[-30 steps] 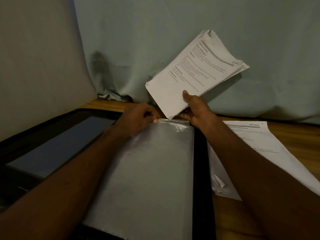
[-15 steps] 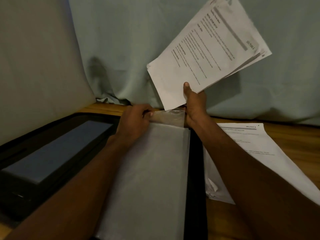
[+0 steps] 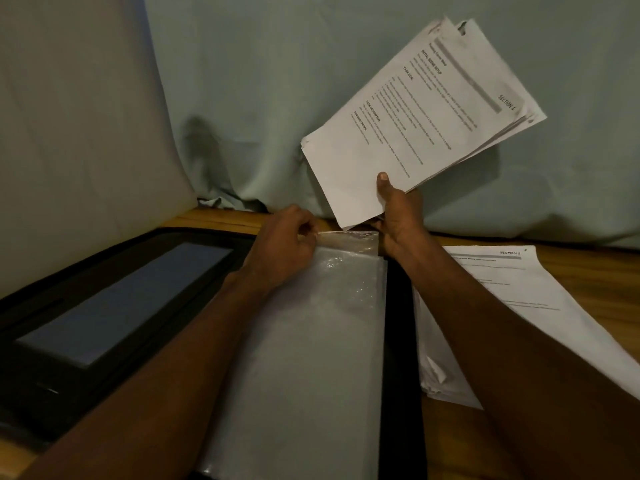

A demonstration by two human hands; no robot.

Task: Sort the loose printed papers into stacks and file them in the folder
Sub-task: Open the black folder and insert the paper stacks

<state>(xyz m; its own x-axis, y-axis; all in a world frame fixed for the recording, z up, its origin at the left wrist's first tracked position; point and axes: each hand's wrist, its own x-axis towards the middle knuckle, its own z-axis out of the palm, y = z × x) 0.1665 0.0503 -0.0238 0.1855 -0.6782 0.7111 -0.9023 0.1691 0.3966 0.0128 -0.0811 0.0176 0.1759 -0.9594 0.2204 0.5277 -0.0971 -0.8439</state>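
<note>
Pinching sleeve (image 3: 304, 341) top edge, left hand (image 3: 282, 242) fingers curled; right hand (image 3: 401, 216) raised, gripping paper stack (image 3: 419, 119).

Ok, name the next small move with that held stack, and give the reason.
Probably lower the stack's bottom corner into the plastic sleeve. The left hand pinches the sleeve's top edge open, and the right hand holds the corner just above that opening.

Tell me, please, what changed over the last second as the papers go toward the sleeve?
The right hand raised and tilted its paper stack more upright; the left hand pulled the plastic sleeve mouth open. Both grips, the folder and the table's sheets stayed put.
</note>
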